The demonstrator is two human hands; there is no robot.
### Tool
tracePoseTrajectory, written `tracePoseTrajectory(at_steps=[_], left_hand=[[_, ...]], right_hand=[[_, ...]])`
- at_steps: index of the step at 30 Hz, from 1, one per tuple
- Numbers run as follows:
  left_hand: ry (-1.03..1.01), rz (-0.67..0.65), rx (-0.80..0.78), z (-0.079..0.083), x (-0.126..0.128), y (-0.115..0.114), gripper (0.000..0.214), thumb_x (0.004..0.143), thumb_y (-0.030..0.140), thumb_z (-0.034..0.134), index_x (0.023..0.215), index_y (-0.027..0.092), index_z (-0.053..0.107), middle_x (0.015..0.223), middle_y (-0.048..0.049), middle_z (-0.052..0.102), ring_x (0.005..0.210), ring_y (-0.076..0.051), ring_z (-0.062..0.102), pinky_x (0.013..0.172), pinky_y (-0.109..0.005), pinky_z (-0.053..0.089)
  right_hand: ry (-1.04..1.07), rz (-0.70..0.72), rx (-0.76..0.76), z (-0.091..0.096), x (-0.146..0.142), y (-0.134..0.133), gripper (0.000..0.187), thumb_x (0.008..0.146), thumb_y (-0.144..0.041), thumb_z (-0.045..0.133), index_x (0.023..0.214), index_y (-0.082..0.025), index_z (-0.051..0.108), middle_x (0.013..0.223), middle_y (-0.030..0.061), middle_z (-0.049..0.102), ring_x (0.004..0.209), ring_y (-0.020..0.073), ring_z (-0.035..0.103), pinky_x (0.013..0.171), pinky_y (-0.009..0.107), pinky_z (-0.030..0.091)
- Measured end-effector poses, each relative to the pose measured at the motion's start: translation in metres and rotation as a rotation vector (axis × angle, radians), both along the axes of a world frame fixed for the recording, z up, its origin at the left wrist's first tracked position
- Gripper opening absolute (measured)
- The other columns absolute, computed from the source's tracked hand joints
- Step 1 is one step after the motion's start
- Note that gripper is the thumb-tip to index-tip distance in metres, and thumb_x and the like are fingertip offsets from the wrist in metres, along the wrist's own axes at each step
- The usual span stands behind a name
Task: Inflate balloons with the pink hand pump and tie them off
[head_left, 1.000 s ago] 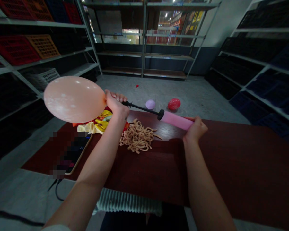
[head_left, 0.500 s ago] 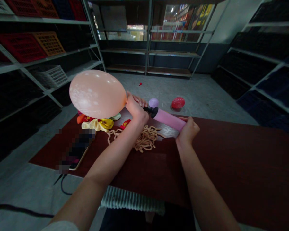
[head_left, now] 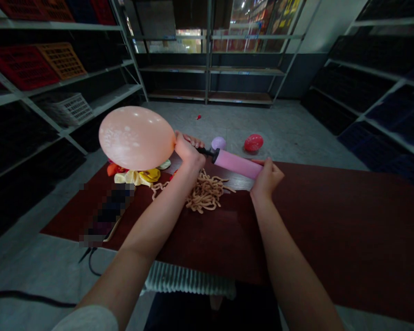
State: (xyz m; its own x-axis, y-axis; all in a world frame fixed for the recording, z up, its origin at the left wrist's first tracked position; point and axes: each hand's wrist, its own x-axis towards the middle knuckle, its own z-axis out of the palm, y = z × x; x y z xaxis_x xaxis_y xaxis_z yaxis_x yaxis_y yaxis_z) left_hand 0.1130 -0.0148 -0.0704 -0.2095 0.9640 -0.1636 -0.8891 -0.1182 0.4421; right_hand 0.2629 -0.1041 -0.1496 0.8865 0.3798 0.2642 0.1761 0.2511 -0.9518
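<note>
An inflated peach balloon (head_left: pixel 135 137) sticks out to the left of my left hand (head_left: pixel 186 151), which pinches the balloon's neck onto the black nozzle of a pink hand pump (head_left: pixel 235 164). My right hand (head_left: pixel 266 177) grips the pump's pink barrel at its near end. The black rod shows only a short length between barrel and nozzle. Both hands hover above a dark red table (head_left: pixel 331 230). Under the pump lies a tangled pile of tan string (head_left: pixel 205 192).
Deflated yellow, red and orange balloons (head_left: pixel 140 175) lie under the peach one. A blurred flat device (head_left: pixel 105 216) with a cable sits at the table's left. On the floor beyond rest a lilac balloon (head_left: pixel 218 142) and a red balloon (head_left: pixel 253 142). Metal shelving with crates (head_left: pixel 44 64) lines the walls.
A second ago the pump rod was pulled far out; the barrel has since been pushed in toward my left hand. The balloon moved right, nearer the view's centre, and looks a little fuller.
</note>
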Motion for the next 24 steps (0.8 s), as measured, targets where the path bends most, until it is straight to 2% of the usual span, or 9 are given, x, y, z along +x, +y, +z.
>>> tracePoseTrajectory(at_steps=[3,9,14,18,24], left_hand=[[-0.019,-0.007,0.003,0.003,-0.009,0.006,0.049,0.103,0.032,0.04,0.057,0.02,0.027,0.042,0.0076,0.022,0.032,-0.007,0.024,0.038,-0.023,0.021],[-0.026,0.042,0.003,0.01,-0.025,0.015,0.046,0.1,0.023,0.042,0.058,0.019,0.026,0.043,0.0079,0.022,0.033,-0.007,0.024,0.039,-0.022,0.021],[-0.063,0.038,0.012,0.016,-0.039,0.019,0.049,0.103,0.028,0.038,0.056,0.019,0.026,0.043,0.0074,0.022,0.033,-0.007,0.023,0.039,-0.023,0.021],[-0.068,0.032,0.05,0.019,-0.042,0.018,0.051,0.103,0.029,0.04,0.055,0.019,0.025,0.043,0.0074,0.021,0.033,-0.008,0.021,0.039,-0.023,0.019],[-0.047,0.061,0.09,0.021,-0.039,0.016,0.054,0.104,0.033,0.04,0.054,0.019,0.025,0.042,0.0072,0.021,0.033,-0.007,0.022,0.039,-0.023,0.019]], right_hand=[[0.011,-0.024,-0.003,-0.002,0.009,0.0,0.039,0.081,-0.038,0.046,0.058,-0.017,0.069,0.058,0.0035,0.066,0.059,0.0168,0.06,0.063,0.029,0.046],[0.056,-0.127,-0.001,0.001,0.033,-0.005,0.034,0.078,-0.034,0.047,0.056,-0.017,0.068,0.052,0.0023,0.061,0.054,0.0166,0.057,0.058,0.029,0.045],[0.047,-0.164,0.043,0.006,0.048,-0.012,0.032,0.077,-0.033,0.048,0.056,-0.018,0.068,0.051,0.0014,0.06,0.052,0.0161,0.055,0.058,0.029,0.045],[0.036,-0.174,0.059,0.008,0.048,-0.016,0.031,0.076,-0.032,0.049,0.056,-0.017,0.067,0.05,0.0015,0.059,0.052,0.0162,0.054,0.057,0.03,0.045],[0.16,-0.17,0.021,0.01,0.036,-0.013,0.027,0.074,-0.028,0.05,0.056,-0.017,0.066,0.052,0.0014,0.06,0.053,0.0154,0.053,0.055,0.028,0.041]])
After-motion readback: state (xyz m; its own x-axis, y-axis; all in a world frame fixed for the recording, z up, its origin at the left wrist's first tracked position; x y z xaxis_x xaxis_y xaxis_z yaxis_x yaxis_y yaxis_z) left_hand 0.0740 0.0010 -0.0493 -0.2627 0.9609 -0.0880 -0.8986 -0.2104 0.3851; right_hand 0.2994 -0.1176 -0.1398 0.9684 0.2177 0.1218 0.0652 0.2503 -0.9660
